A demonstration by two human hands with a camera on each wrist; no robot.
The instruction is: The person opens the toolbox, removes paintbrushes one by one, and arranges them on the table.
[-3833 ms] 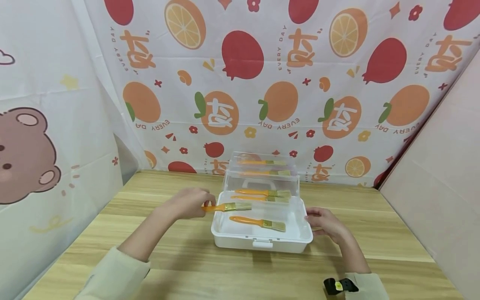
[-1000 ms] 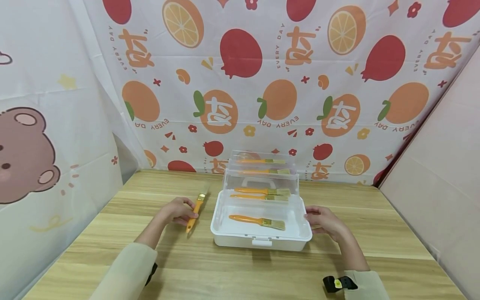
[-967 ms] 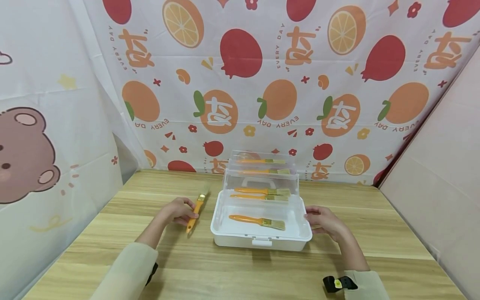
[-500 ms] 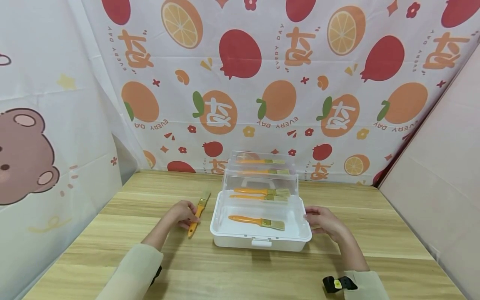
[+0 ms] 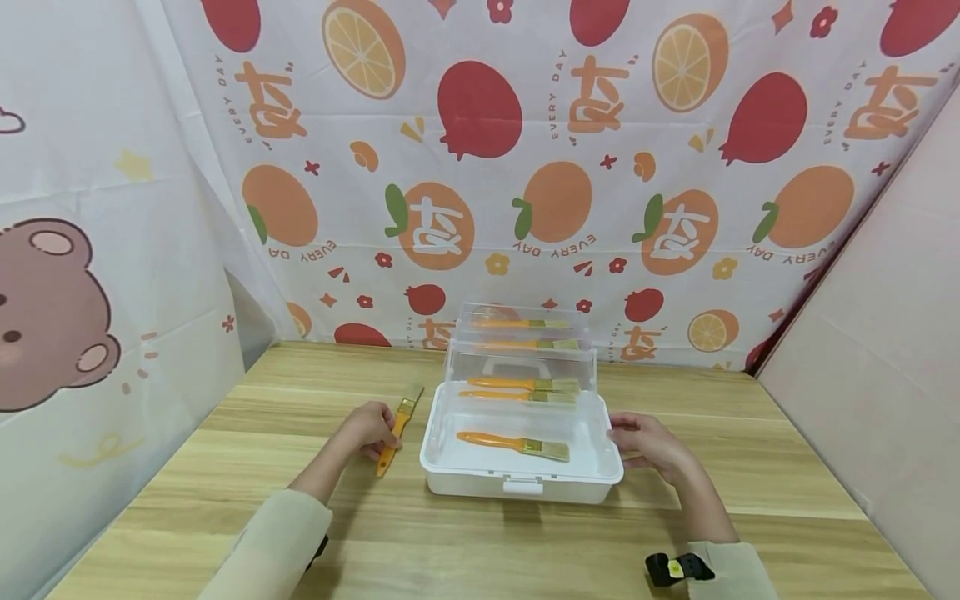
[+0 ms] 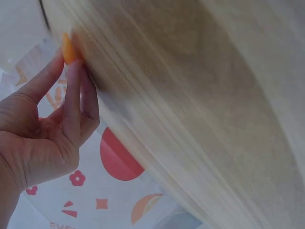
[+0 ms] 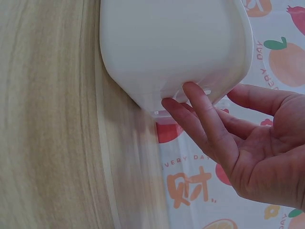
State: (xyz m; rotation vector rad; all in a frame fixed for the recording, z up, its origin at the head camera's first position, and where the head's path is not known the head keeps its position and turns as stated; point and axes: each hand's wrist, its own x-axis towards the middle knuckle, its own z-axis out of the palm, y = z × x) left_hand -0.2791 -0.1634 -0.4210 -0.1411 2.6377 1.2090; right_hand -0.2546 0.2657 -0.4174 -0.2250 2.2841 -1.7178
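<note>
In the head view my left hand [image 5: 370,429] pinches the orange handle of a paintbrush [image 5: 397,432] low at the wooden table, left of the box. The brush slants, bristles pointing away; whether it fully rests on the wood I cannot tell. In the left wrist view, fingertips and thumb meet on the orange handle [image 6: 69,49]. A white plastic box [image 5: 517,487] stands with its clear lid [image 5: 517,362] raised. Inside lies another paintbrush [image 5: 513,444], with two more behind it. My right hand [image 5: 652,446] touches the box's right end with its fingers extended, as the right wrist view confirms.
The wooden table [image 5: 465,550] runs to a fruit-printed cloth [image 5: 480,208] hanging behind the box. A bear-printed cloth [image 5: 172,275] closes the left side, a pale wall [image 5: 885,350] the right. Orange brush reflections seem to show in the lid.
Earlier my left hand held the brush over the box's left rim; it has since carried it left and down to the table. Lately it has shifted slightly right. My right hand stays put.
</note>
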